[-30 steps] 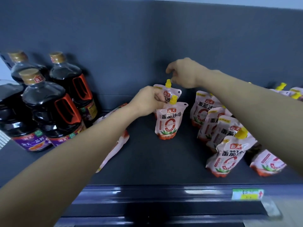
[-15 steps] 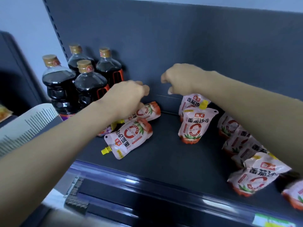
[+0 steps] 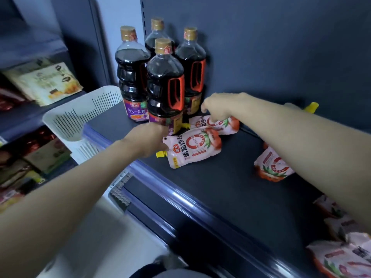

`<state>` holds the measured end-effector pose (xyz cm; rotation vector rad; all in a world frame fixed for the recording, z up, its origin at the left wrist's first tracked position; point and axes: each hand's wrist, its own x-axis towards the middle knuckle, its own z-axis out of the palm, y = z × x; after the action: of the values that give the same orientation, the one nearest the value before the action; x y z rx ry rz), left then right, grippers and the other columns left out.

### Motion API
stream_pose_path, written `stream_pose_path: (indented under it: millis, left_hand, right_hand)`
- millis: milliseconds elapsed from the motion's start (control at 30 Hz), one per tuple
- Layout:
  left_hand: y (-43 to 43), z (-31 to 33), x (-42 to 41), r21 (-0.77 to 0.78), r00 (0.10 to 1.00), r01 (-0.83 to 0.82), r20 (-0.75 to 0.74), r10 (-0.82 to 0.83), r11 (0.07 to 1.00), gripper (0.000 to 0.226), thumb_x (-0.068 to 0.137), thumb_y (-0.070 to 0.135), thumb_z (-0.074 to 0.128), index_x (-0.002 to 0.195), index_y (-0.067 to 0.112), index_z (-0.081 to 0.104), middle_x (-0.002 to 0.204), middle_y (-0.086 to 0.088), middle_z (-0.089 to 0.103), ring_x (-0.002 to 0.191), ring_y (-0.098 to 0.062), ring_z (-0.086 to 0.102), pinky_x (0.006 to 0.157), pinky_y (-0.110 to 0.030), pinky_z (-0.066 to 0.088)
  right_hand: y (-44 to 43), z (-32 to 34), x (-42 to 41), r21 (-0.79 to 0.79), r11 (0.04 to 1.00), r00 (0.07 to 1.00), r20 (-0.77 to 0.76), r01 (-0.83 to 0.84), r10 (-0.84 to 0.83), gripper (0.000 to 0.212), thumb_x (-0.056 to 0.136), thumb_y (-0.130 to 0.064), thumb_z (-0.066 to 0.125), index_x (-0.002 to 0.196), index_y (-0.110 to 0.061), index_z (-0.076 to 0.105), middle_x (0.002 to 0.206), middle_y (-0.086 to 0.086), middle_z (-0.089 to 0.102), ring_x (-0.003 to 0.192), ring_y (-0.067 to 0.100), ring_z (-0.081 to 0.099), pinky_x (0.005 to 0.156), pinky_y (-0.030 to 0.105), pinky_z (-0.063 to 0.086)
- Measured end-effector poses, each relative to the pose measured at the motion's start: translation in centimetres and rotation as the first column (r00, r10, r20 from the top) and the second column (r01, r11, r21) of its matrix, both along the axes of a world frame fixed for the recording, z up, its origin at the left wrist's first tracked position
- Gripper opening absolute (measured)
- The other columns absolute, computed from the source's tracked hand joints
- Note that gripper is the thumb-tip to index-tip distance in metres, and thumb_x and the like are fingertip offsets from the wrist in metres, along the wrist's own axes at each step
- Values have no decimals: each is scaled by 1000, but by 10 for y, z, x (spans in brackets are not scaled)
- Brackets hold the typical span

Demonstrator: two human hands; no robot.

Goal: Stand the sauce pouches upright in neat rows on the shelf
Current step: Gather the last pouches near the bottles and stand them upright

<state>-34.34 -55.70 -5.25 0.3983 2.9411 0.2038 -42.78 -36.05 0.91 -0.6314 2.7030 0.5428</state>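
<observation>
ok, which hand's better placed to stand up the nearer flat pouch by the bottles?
Left. The left hand is right at the spout end of the nearer flat pouch. The right hand is over the rear pouch, further back.

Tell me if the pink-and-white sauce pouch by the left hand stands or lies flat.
Lying flat: the pink-and-white sauce pouch is label-up on the dark shelf, yellow spout pointing sideways.
</observation>
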Motion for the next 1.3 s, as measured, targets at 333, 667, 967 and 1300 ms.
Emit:
stream_pose_path:
  millis: [333,667,967,1300]
  left_hand:
    - [15,-36,-2,71,933,-317,200,298,946,49,79,49,64,99,5,61,101,-11,64,84,-26,56,68,-34,44]
    - [21,-42,-5,182,872,-469,249,421,864,40,65,40,80,72,9,54,71,0,54,71,-21,53,51,-27,36]
    - [19,-38,-4,406,835,-535,390,389,741,31,67,22,81,61,15,52,69,3,54,62,-11,48,50,-23,35]
    - [32,17,-11,686,953,-301,194,231,662,13,71,5,70,76,6,58,89,-18,68,81,-33,67,73,-46,59]
  right_hand:
    - [4,-52,-44,-213,973,978,203,94,-50,50,93,-29,53,140,-12,44,144,9,47,127,29,49,106,40,41]
    - [3,-74,-61,-237,963,972,224,128,-75,67,82,-31,69,141,-14,41,137,8,51,118,29,54,101,44,46]
    - [8,-56,-59,-368,904,960,245,220,-134,47,72,-19,82,108,4,64,97,14,62,83,24,54,72,32,45]
    - [24,-8,-27,-591,756,958,130,282,-256,31,66,-8,84,71,-11,54,74,4,52,67,17,46,47,23,31]
